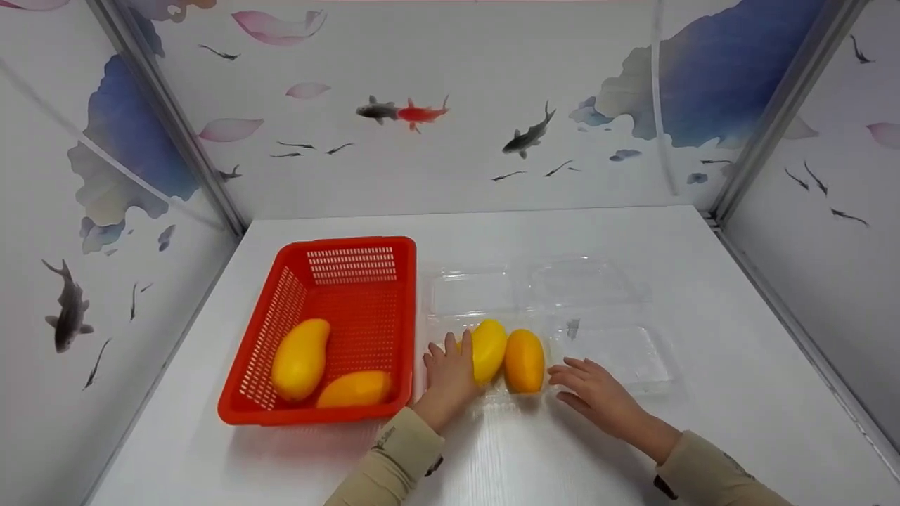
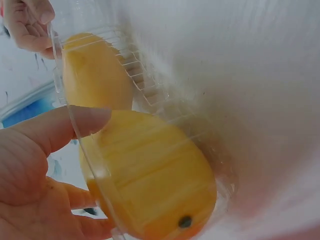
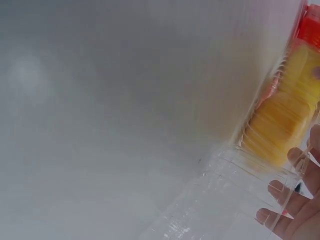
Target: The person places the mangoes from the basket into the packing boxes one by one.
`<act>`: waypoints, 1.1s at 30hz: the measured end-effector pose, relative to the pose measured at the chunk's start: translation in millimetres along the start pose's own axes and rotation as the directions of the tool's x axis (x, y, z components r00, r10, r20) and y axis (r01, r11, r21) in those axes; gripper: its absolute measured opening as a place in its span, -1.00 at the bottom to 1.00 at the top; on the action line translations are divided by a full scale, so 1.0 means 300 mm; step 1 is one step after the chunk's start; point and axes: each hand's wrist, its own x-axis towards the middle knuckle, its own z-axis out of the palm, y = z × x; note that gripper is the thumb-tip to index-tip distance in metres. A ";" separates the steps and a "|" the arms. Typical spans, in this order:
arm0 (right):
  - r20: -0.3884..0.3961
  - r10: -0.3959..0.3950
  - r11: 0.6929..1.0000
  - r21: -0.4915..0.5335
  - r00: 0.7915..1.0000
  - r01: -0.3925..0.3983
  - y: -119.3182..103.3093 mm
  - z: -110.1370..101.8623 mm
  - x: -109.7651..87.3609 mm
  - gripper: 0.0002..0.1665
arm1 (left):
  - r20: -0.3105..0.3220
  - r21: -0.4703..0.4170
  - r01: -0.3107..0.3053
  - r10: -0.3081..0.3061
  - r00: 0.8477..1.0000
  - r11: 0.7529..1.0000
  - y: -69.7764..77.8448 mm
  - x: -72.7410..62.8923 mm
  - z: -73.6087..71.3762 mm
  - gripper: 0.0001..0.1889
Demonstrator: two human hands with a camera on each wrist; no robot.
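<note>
Two mangoes sit side by side in a clear plastic container (image 1: 508, 402) in the head view: a yellow mango (image 1: 491, 351) on the left and a more orange mango (image 1: 525, 362) on the right. My left hand (image 1: 450, 379) is at the yellow mango's left side, fingers extended. In the left wrist view its thumb (image 2: 92, 120) reaches over the container's rim and touches the nearer mango (image 2: 155, 175), whose dark stem end shows. My right hand (image 1: 598, 397) hovers right of the orange mango, apart from it, with spread fingers and nothing held.
On the left stands a red plastic basket (image 1: 409, 316) with a yellow mango (image 1: 301, 358) and an orange-yellow mango (image 1: 355, 390) inside. Other clear container parts lie behind (image 1: 471, 292) and to the right (image 1: 612, 351) on the white table (image 1: 562, 232). Patterned panels enclose three sides.
</note>
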 end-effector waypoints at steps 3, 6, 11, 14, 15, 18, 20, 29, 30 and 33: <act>0.069 0.011 1.000 0.011 0.998 -0.011 0.004 -0.031 0.014 -0.77 | -0.041 -0.015 0.014 -0.014 0.999 1.000 -0.018 -0.027 0.003 -0.01; 0.192 0.037 0.999 0.017 0.981 -0.042 0.004 -0.078 0.059 -0.75 | -0.060 -0.032 0.049 -0.051 0.997 0.998 -0.033 -0.046 0.011 0.06; 0.353 0.136 0.990 -0.020 0.926 -0.138 0.032 -0.143 0.212 -0.65 | -0.045 -0.036 0.084 -0.086 0.995 0.996 -0.040 -0.060 0.016 0.09; 0.430 0.244 0.963 -0.001 0.869 -0.269 0.072 -0.154 0.321 -0.59 | -0.006 -0.072 0.103 -0.104 0.995 0.992 -0.042 -0.065 0.012 0.11; 0.453 0.281 0.948 0.008 0.846 -0.319 0.088 -0.154 0.355 -0.58 | 0.007 -0.087 0.106 -0.106 0.994 0.991 -0.044 -0.066 0.011 0.11; 0.490 0.375 0.894 0.034 0.787 -0.447 0.137 -0.143 0.437 -0.55 | 0.037 -0.140 0.101 -0.097 0.995 0.985 -0.051 -0.071 0.010 0.12; 0.497 0.439 0.844 0.057 0.749 -0.533 0.164 -0.131 0.475 -0.54 | 0.043 -0.178 0.091 -0.085 0.995 0.980 -0.057 -0.072 0.013 0.13; 0.484 0.648 0.541 0.252 0.588 -0.803 0.210 -0.082 0.559 -0.52 | -0.016 -0.337 0.097 -0.109 0.994 0.936 -0.080 -0.069 0.020 0.12; 0.487 0.661 0.507 0.272 0.571 -0.818 0.211 -0.080 0.563 -0.52 | -0.020 -0.345 0.106 -0.120 0.993 0.933 -0.081 -0.069 0.020 0.12; 0.493 0.683 0.413 0.349 0.539 -0.841 0.219 -0.070 0.566 -0.50 | -0.028 -0.367 0.119 -0.139 0.990 0.923 -0.086 -0.070 0.020 0.11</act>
